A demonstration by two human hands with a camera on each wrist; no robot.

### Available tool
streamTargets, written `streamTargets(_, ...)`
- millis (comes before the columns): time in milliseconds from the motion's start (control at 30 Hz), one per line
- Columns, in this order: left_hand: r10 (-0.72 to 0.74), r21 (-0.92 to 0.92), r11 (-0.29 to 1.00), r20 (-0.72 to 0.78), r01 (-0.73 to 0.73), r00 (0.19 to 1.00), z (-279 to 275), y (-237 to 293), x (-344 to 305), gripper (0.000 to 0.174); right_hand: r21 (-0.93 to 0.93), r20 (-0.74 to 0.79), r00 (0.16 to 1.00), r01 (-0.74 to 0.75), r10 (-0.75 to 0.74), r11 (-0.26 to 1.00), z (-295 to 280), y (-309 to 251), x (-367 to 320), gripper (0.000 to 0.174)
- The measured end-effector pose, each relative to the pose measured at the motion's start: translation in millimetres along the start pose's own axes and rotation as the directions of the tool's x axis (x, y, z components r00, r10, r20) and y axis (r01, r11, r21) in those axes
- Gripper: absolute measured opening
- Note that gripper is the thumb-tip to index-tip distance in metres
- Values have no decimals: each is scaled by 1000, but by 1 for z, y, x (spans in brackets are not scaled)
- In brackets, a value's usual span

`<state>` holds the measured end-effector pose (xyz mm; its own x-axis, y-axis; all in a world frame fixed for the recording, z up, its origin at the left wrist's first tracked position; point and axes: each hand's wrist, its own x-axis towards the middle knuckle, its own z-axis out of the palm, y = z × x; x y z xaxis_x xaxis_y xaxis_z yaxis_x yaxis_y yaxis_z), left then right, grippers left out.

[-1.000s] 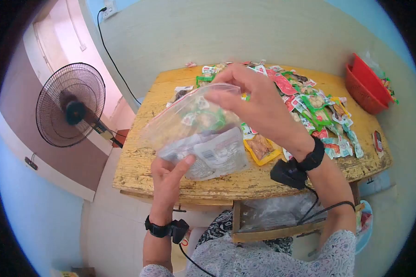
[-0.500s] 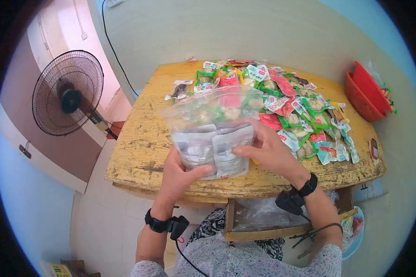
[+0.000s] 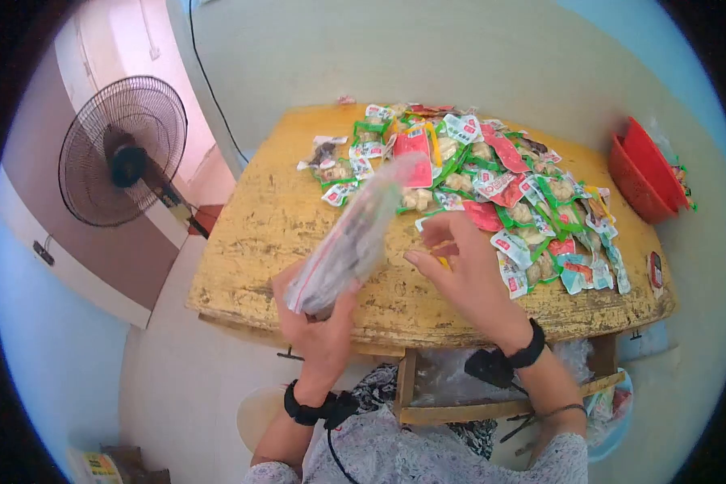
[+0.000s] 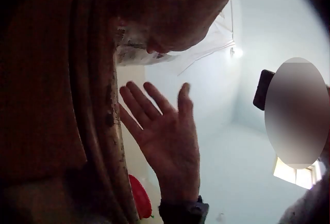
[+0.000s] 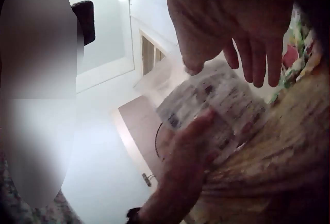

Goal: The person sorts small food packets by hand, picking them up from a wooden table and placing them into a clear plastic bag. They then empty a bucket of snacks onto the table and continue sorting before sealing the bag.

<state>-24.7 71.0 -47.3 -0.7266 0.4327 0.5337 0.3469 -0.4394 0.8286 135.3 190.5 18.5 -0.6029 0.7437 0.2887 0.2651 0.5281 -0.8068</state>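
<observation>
In the head view my left hand [image 3: 319, 327] grips a clear zip bag [image 3: 347, 246] by its lower part, over the front of the table. The bag is turned nearly edge-on and tilted, with a red line along one edge. Printed silver-white packets [image 5: 221, 105] show through it in the right wrist view, the left thumb lying across them. My right hand [image 3: 476, 278] is apart from the bag, to its right, fingers spread and holding nothing. The left wrist view shows its open palm [image 4: 170, 136]. Just beyond the right hand lie small snack packs [image 3: 532, 214].
The worn yellow table [image 3: 242, 266] bears a spread pile of packs. Red baskets [image 3: 645, 177] stand at its right, near a small dark device [image 3: 656, 270]. Below the front edge a drawer [image 3: 476, 413] with clear plastic is pulled out. A fan [image 3: 125, 153] stands left.
The right hand first lay at the bag's top, then held its right side, and is now off it. The left hand has turned the bag from facing me to edge-on.
</observation>
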Motion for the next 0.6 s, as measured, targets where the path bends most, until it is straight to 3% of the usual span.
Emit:
streamTargets(33,-12,19,1000,-19,13,1000,0,0,-2,41,58,79,995,-72,67,996,2,0,-6,65)
streamTargets(100,-20,53,998,-50,23,999,2,0,-2,42,30,99,983,154,-156,988,19,0,-24,75)
streamTargets(133,51,111,993,-4,-50,999,4,-2,-5,46,18,104,958,265,-266,964,28,-1,-32,80)
streamTargets(233,228,231,935,195,-271,954,9,-3,-16,55,104,73,953,288,-296,952,40,-15,-43,91)
streamTargets(333,281,255,873,436,-417,855,10,26,-24,61,298,83,997,-30,6,954,33,-10,-36,98)
streamTargets(367,261,253,866,508,-432,821,12,33,-28,62,265,17,1000,-6,2,964,30,-14,-36,76)
streamTargets(467,261,113,900,633,-421,728,8,27,-32,62,570,-47,969,-175,244,803,28,-1,-25,46)
streamTargets(533,252,-38,947,705,-320,663,-4,18,-22,62,632,-72,975,-117,208,766,27,11,-22,30)
streamTargets(600,329,139,859,588,-492,739,-20,19,-4,72,640,-89,984,-61,153,766,22,15,-20,23)
